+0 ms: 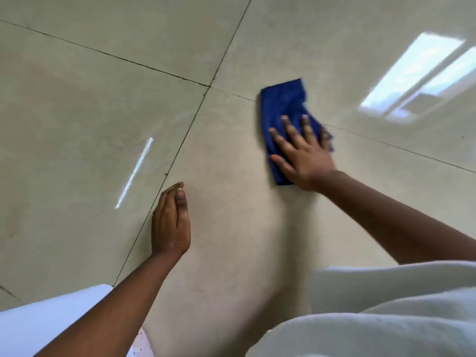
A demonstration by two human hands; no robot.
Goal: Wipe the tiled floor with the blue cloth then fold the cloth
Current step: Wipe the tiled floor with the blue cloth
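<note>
Wiping underway: right hand (304, 155), fingers (289, 126) spread, is pressing cloth (283, 104) on floor (103, 99); left hand (170, 222) empty, flat; folding pending.

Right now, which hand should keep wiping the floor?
The right hand. It lies flat on the cloth with fingers spread, while the left hand rests on bare floor, apart from the cloth.

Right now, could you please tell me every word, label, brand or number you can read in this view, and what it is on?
None: no readable text anywhere.
Blue cloth under the right hand: no label or tag showing.
Tiled floor: only grout lines and light reflections.
Left hand: nothing written.
</note>
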